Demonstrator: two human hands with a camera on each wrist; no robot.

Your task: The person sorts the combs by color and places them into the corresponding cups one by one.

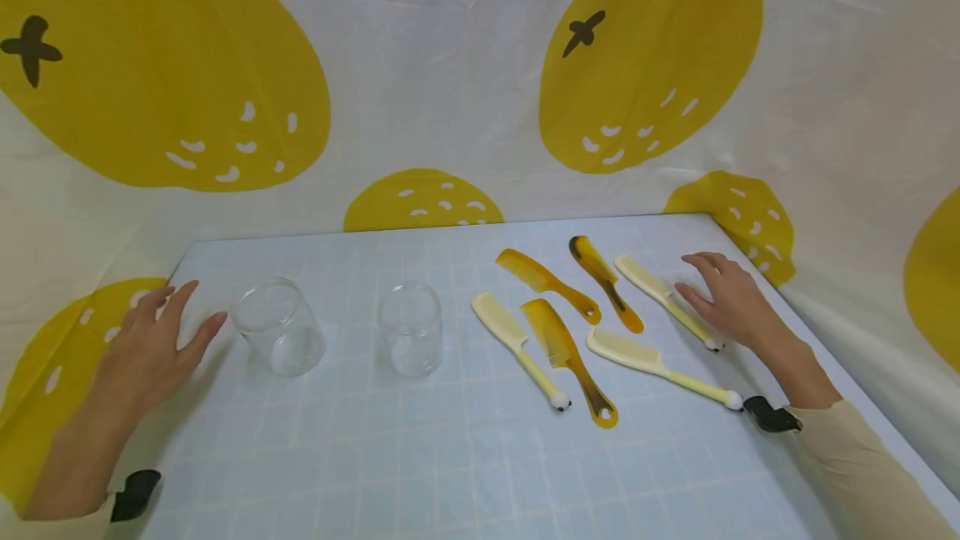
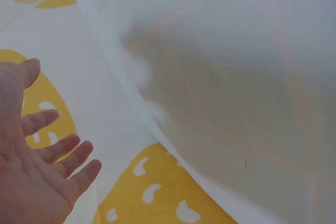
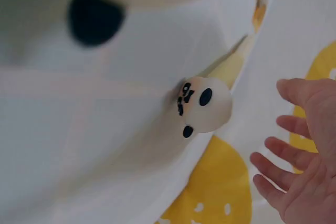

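Observation:
My left hand (image 1: 142,357) hovers at the table's left side with fingers spread, beside a clear glass cup (image 1: 276,327) and not holding it. A second clear glass cup (image 1: 410,330) stands to the right of the first. On the right side, my right hand (image 1: 723,298) is held with loose fingers near a cream comb (image 1: 660,294) with a pale yellow handle. Two more cream combs (image 1: 498,319) lie to its left and front. Among them are three amber-brown combs (image 1: 558,340). In the right wrist view, a white animal-head handle end (image 3: 210,106) shows close to the right hand (image 3: 304,156).
The table (image 1: 315,457) has a light blue checked cover. White cloth (image 1: 435,90) with big yellow fruit prints rises behind it and along both sides. Black straps (image 1: 772,417) are at both wrists.

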